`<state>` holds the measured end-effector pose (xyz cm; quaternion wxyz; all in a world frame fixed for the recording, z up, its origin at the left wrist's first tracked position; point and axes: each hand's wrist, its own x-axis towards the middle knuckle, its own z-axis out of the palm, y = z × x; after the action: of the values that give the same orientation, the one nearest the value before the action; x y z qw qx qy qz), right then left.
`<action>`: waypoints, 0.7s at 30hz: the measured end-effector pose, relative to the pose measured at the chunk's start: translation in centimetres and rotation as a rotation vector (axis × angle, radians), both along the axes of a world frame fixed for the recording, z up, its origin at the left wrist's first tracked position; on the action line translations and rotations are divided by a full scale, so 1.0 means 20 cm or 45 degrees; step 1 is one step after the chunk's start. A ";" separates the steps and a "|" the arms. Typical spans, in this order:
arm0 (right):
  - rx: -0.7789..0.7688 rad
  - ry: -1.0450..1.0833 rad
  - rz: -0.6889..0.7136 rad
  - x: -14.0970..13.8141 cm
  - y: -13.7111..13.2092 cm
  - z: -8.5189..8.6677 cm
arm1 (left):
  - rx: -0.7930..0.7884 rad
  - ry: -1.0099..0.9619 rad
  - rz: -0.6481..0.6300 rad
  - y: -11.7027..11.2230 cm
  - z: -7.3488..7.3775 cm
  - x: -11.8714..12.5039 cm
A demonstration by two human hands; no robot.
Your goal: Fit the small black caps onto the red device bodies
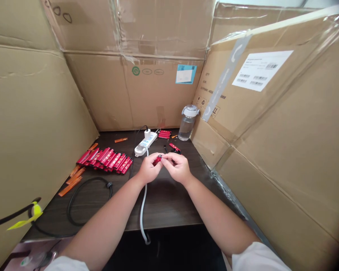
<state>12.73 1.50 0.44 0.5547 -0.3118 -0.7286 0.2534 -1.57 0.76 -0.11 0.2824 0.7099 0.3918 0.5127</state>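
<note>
My left hand (pixel 149 168) is closed around a small red piece with a dark end (pixel 158 159), held above the middle of the table. The fingers of my right hand (pixel 177 167) pinch together at the dark end of the same piece, and the two hands touch or nearly touch. Most of the piece is hidden by my fingers. Just beyond my right hand lie another red piece (pixel 174 147) and small black parts (pixel 176 151). Left of my hands, a pile of slim red pieces with dark ends (pixel 105 160) rests on the table.
A white power strip (pixel 146 143) with a plugged-in charger (pixel 147 133) stands behind my hands. Further back are red pieces (pixel 164 134) and a water bottle (pixel 187 122). Orange strips (pixel 70 186) and a black cable (pixel 69 207) lie left. Cardboard walls (pixel 146 94) surround the table.
</note>
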 end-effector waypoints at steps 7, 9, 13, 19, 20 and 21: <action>0.256 -0.043 -0.024 0.01 0.01 -0.01 | 0.054 -0.005 -0.037 -0.01 0.01 0.00; 0.312 -0.052 -0.023 0.01 0.01 -0.01 | 0.056 0.007 -0.056 -0.01 0.01 0.00; 0.358 -0.095 0.014 0.01 0.01 0.00 | 0.010 0.094 -0.083 0.00 0.00 -0.02; -0.216 0.090 0.055 0.01 0.07 -0.02 | -0.219 0.052 0.046 0.05 -0.05 -0.01; -0.409 0.200 0.061 0.01 0.09 -0.02 | -0.272 0.007 0.076 0.05 -0.06 -0.01; -0.601 0.321 0.067 0.02 0.11 -0.03 | -0.326 -0.042 0.100 0.06 -0.06 -0.01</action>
<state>13.04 3.67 -0.13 0.5464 -0.3791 -0.5824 0.4674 -1.69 1.92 -1.35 0.3567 0.6435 0.4768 0.4809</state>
